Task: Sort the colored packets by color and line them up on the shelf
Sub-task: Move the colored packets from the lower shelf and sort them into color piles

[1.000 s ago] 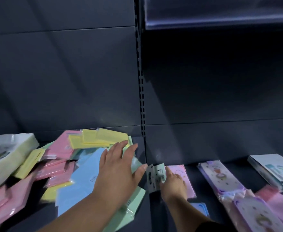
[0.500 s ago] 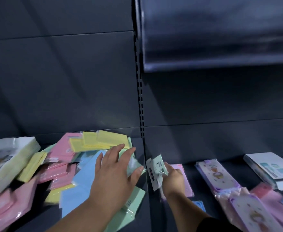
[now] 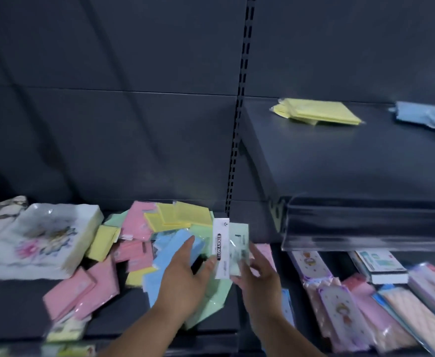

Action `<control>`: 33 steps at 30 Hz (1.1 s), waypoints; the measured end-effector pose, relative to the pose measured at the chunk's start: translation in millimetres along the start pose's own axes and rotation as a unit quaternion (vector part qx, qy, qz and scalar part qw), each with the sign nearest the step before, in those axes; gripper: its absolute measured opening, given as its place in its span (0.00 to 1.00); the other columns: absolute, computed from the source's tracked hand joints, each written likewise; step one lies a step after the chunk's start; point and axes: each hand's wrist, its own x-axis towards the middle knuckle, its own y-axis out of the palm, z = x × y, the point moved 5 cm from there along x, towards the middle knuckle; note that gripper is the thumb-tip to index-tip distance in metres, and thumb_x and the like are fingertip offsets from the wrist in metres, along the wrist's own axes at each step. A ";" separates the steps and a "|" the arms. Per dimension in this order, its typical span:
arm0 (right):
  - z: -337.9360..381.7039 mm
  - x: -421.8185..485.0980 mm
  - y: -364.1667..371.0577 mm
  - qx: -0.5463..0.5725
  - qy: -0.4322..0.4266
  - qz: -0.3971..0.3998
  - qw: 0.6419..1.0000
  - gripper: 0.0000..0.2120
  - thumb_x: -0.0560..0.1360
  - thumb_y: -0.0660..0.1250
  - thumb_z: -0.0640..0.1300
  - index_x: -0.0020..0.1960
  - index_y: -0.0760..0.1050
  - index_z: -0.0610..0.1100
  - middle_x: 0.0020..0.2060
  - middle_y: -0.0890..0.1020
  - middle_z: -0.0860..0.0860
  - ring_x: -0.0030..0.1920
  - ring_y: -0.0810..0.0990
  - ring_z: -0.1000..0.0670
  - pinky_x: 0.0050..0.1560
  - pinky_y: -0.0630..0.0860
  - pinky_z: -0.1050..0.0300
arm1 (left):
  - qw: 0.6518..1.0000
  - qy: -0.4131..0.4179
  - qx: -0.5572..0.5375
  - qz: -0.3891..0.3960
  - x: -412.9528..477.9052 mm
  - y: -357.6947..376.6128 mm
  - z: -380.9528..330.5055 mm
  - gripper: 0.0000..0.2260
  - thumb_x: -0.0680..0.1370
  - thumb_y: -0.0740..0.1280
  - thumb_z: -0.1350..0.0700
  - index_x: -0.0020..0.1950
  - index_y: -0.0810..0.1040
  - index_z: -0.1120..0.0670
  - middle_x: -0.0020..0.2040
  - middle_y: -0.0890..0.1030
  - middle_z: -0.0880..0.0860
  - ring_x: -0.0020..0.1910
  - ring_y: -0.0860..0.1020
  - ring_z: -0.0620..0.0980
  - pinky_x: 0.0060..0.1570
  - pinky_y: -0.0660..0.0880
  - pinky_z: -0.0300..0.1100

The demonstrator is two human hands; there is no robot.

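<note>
A loose pile of pink, yellow, blue and green packets (image 3: 159, 243) lies on the lower left shelf (image 3: 134, 313). My left hand (image 3: 185, 279) rests flat on the pile, fingers spread over a blue packet (image 3: 172, 253). My right hand (image 3: 259, 282) holds a pale green packet (image 3: 238, 240) with a white "STICKY NOTE" header upright, just right of the pile; my left thumb is close to it. On the upper right shelf (image 3: 340, 163) a stack of yellow packets (image 3: 319, 114) lies at the back, with blue packets (image 3: 427, 117) further right.
A white floral-printed pack (image 3: 38, 238) sits at the far left of the lower shelf. Under the upper shelf, on the right, lie pink and purple cartoon-printed packs (image 3: 340, 310) and a white box (image 3: 378, 266). A slotted upright (image 3: 239, 124) divides the two bays.
My right hand has raised the green packet from low beside the pile to upright. The view has shifted, so the top of the upper shelf with its yellow and blue stacks now shows.
</note>
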 end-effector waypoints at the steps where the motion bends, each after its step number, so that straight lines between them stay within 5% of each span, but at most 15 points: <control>1: 6.5 -11.9 12.7 0.024 0.016 0.043 0.999 0.17 0.78 0.66 0.35 0.58 0.77 0.56 0.43 0.83 0.51 0.43 0.83 0.53 0.44 0.82 0.57 | 0.999 -0.029 -0.040 0.017 -3.8 -3.7 0.7 0.29 0.77 0.67 0.47 0.75 0.61 0.46 0.68 0.71 0.42 0.62 0.75 0.43 0.56 0.71 0.33; 3: 11.7 -26.9 34.9 0.026 0.034 0.109 0.993 0.19 0.78 0.65 0.35 0.61 0.76 0.56 0.50 0.82 0.49 0.48 0.83 0.52 0.42 0.81 0.60 | 0.994 -0.055 -0.093 0.015 -9.5 -15.4 4.0 0.21 0.77 0.68 0.54 0.69 0.67 0.46 0.55 0.80 0.41 0.46 0.81 0.39 0.38 0.73 0.27; 5: 13.7 -33.0 46.8 -0.027 0.032 0.132 0.990 0.17 0.79 0.65 0.39 0.62 0.76 0.56 0.53 0.81 0.52 0.49 0.83 0.54 0.43 0.81 0.62 | 0.988 -0.075 -0.131 -0.020 -15.6 -33.4 11.8 0.16 0.78 0.67 0.60 0.63 0.71 0.46 0.47 0.83 0.44 0.39 0.81 0.40 0.31 0.72 0.28; 10: 27.1 -33.1 65.8 -0.163 -0.001 0.148 0.975 0.11 0.78 0.67 0.46 0.60 0.77 0.55 0.51 0.80 0.60 0.44 0.81 0.57 0.43 0.77 0.64 | 0.969 -0.130 -0.173 -0.117 -39.6 -78.8 44.5 0.15 0.78 0.67 0.62 0.60 0.72 0.48 0.47 0.83 0.46 0.42 0.80 0.41 0.34 0.71 0.32; 13: 36.0 -29.2 97.1 -0.248 -0.063 0.189 0.948 0.16 0.77 0.67 0.47 0.65 0.75 0.51 0.60 0.77 0.56 0.53 0.78 0.56 0.52 0.73 0.62 | 0.955 -0.150 -0.196 -0.163 -51.8 -100.9 61.5 0.15 0.78 0.67 0.62 0.61 0.72 0.49 0.47 0.83 0.47 0.43 0.80 0.44 0.35 0.70 0.35; 18: 53.3 -13.9 156.6 -0.386 -0.206 0.213 0.873 0.22 0.78 0.66 0.45 0.71 0.69 0.52 0.72 0.64 0.55 0.70 0.66 0.53 0.64 0.65 0.63 | 0.941 -0.154 -0.217 -0.209 -58.9 -129.0 82.9 0.15 0.77 0.68 0.60 0.61 0.73 0.47 0.48 0.83 0.47 0.46 0.81 0.47 0.42 0.76 0.42; 24: 41.0 24.5 193.9 -0.539 -0.260 0.219 0.771 0.28 0.80 0.60 0.43 0.77 0.56 0.55 0.78 0.52 0.54 0.77 0.51 0.50 0.74 0.59 0.55 | 0.924 -0.152 -0.271 -0.224 -53.1 -133.7 95.5 0.14 0.77 0.68 0.60 0.59 0.74 0.45 0.45 0.85 0.45 0.44 0.84 0.45 0.51 0.79 0.52; 30: 29.5 42.4 201.1 -0.568 -0.287 0.187 0.749 0.23 0.83 0.53 0.43 0.77 0.60 0.55 0.78 0.55 0.55 0.78 0.51 0.51 0.77 0.51 0.55 | 0.908 -0.148 -0.334 -0.206 -39.3 -122.8 96.7 0.18 0.79 0.65 0.62 0.62 0.70 0.40 0.48 0.85 0.47 0.44 0.84 0.47 0.47 0.81 0.49; 33: 29.6 31.3 202.2 -0.477 -0.337 0.172 0.793 0.20 0.81 0.59 0.43 0.71 0.70 0.57 0.74 0.66 0.56 0.75 0.61 0.49 0.75 0.55 0.52 | 0.910 -0.146 -0.333 -0.199 -36.5 -125.0 96.4 0.27 0.80 0.62 0.64 0.67 0.64 0.33 0.52 0.84 0.46 0.46 0.84 0.48 0.45 0.81 0.47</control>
